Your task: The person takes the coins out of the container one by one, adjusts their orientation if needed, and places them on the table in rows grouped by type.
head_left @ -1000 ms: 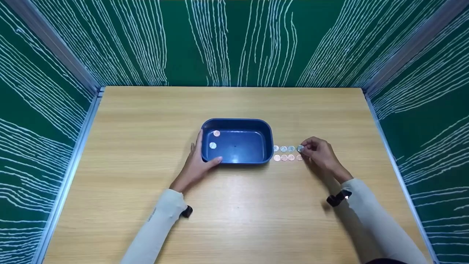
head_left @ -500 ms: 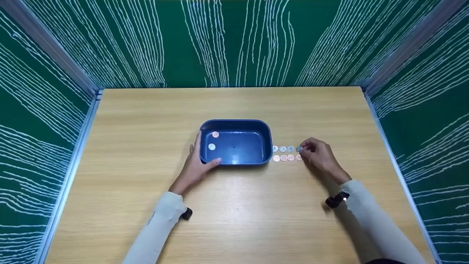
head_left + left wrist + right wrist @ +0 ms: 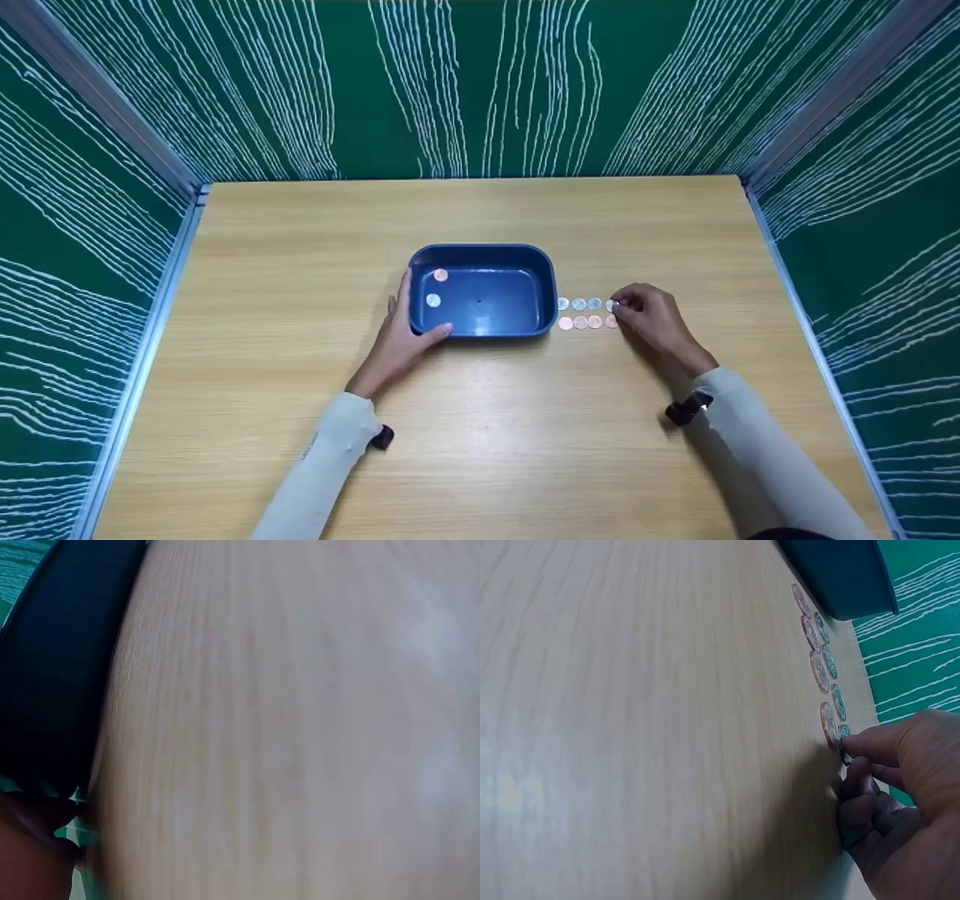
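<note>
A dark blue plastic container (image 3: pixel 480 304) stands mid-table, with one copper-coloured coin (image 3: pixel 441 275) and one silver-coloured coin (image 3: pixel 433 300) on its floor. My left hand (image 3: pixel 397 341) grips its left end, thumb at the front rim and fingers along the side. Right of the container lie two rows of several coins each: silver coins (image 3: pixel 579 304) behind, copper coins (image 3: pixel 580 322) in front. My right hand (image 3: pixel 656 319) pinches the silver coin (image 3: pixel 845 733) at the right end of the back row between thumb and finger, low at the tabletop. Its fingers partly hide that coin.
The wooden table (image 3: pixel 480 450) is bounded at the back and sides by green panels (image 3: pixel 480 90) with white wavy lines. The rows' left ends sit close to the container's right wall. Dark wrist cameras (image 3: pixel 686 409) are worn on both sleeves.
The silver coin in my right fingertips has gone from tilted and dark to paler and flatter at the row's end. My left hand and the container keep their places.
</note>
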`<state>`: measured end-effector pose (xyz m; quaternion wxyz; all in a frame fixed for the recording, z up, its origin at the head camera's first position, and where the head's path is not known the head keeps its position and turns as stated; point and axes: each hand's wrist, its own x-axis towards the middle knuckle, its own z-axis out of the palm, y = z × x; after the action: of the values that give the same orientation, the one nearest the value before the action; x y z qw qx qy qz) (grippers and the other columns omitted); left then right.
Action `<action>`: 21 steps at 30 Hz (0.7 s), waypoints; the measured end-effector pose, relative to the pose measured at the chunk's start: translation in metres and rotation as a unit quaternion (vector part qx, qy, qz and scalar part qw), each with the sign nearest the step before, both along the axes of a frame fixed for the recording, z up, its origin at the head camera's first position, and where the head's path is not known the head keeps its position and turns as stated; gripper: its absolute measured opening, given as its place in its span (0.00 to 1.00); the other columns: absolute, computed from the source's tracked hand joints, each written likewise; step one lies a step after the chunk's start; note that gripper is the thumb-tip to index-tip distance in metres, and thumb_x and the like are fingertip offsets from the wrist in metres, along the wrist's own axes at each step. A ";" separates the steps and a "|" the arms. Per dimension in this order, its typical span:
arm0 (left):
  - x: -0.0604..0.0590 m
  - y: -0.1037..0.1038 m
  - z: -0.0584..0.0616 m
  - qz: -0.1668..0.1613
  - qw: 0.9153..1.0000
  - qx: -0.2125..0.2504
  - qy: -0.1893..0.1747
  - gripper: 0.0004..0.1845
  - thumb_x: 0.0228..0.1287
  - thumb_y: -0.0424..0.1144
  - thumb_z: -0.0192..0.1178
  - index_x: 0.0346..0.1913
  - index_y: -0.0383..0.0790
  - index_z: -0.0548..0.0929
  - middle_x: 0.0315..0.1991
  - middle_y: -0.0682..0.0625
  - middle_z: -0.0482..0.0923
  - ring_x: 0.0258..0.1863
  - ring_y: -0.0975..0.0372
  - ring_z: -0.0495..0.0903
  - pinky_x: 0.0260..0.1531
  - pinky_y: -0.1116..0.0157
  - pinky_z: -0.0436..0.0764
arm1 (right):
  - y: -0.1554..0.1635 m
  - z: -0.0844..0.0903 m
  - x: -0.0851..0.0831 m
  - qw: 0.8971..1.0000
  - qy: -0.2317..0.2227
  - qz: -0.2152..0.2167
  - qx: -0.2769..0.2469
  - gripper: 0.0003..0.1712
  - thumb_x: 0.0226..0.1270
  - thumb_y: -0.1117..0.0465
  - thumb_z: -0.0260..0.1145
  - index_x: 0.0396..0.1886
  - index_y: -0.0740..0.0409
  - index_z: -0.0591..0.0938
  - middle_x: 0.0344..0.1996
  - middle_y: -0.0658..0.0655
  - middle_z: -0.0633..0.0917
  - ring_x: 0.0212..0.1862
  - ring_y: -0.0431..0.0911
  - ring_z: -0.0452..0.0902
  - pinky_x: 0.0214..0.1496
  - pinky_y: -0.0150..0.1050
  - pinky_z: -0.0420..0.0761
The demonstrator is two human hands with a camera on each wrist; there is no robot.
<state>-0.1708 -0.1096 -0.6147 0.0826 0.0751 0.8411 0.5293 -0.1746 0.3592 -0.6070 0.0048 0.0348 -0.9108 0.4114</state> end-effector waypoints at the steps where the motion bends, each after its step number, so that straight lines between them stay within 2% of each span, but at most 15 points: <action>1: 0.000 0.000 0.000 -0.001 1.000 -0.002 0.001 0.67 0.66 0.63 0.76 0.92 0.61 0.36 0.92 0.47 0.39 0.89 0.36 0.34 0.84 0.34 0.40 | 0.000 0.001 0.000 1.000 0.003 0.001 0.003 0.06 0.74 0.73 0.72 0.48 0.69 0.90 0.39 0.63 0.88 0.38 0.46 0.79 0.36 0.26 0.76; 7: 0.000 0.000 0.000 0.002 1.000 -0.004 0.000 0.67 0.66 0.63 0.76 0.92 0.62 0.36 0.92 0.48 0.38 0.88 0.36 0.34 0.84 0.34 0.40 | -0.006 0.014 -0.002 1.000 -0.007 0.008 -0.013 0.09 0.77 0.72 0.70 0.52 0.70 0.89 0.40 0.66 0.89 0.35 0.46 0.83 0.32 0.27 0.80; 11: 0.000 0.000 0.000 0.005 1.000 0.000 0.001 0.66 0.67 0.59 0.77 0.92 0.61 0.36 0.92 0.48 0.39 0.89 0.37 0.36 0.85 0.37 0.39 | -0.020 0.030 -0.006 1.000 0.010 0.016 -0.012 0.10 0.76 0.73 0.69 0.53 0.71 0.89 0.41 0.66 0.90 0.37 0.48 0.85 0.36 0.25 0.79; 15: 0.001 0.000 0.000 0.009 1.000 0.001 -0.006 0.66 0.68 0.57 0.77 0.92 0.63 0.36 0.92 0.48 0.38 0.88 0.36 0.34 0.84 0.33 0.41 | -0.042 0.045 -0.011 0.998 0.021 0.045 -0.025 0.11 0.76 0.72 0.70 0.54 0.71 0.89 0.42 0.65 0.91 0.41 0.52 0.86 0.41 0.25 0.80; 21: 0.001 0.002 0.001 0.009 1.000 0.001 -0.009 0.66 0.68 0.58 0.77 0.92 0.64 0.36 0.92 0.48 0.39 0.88 0.35 0.33 0.84 0.33 0.41 | -0.071 0.055 -0.019 0.995 0.026 0.087 -0.030 0.10 0.77 0.70 0.71 0.53 0.68 0.90 0.45 0.62 0.91 0.45 0.54 0.87 0.46 0.28 0.83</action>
<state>-0.1700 -0.1078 -0.6142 0.0855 0.0629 0.8403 0.5316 -0.1936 0.2877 -0.5518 -0.0062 0.1246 -0.8912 0.4361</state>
